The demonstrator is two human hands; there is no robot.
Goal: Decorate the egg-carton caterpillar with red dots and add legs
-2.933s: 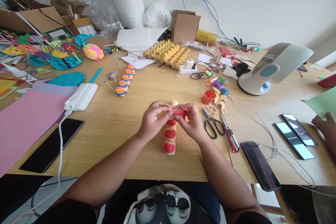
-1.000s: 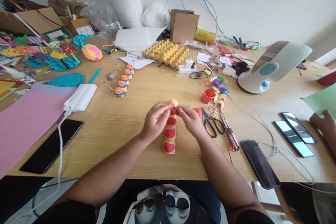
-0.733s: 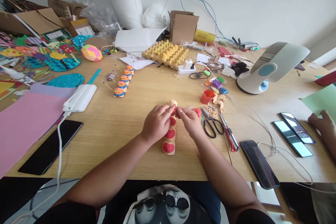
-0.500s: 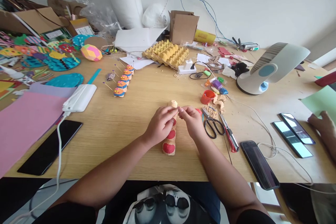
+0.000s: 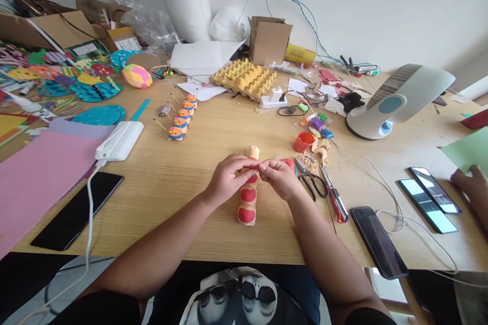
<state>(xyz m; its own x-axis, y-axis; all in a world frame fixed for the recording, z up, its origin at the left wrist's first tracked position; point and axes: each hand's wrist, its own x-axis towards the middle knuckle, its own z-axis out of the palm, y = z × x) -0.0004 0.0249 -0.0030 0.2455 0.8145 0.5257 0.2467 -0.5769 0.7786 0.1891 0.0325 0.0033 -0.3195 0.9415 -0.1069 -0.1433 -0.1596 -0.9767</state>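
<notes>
Our left hand (image 5: pixel 227 177) and right hand (image 5: pixel 281 177) are meeting over the red-patched strip (image 5: pixel 247 196), fingertips pinching close together. Whether either grip is holding anything, we cannot tell.

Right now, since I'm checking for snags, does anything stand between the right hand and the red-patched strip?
Nothing visible does: the right hand has its fingertips by the far part of the red-patched strip. The left hand meets it there, hiding some of the strip. The scissors lie off to the right.
</notes>
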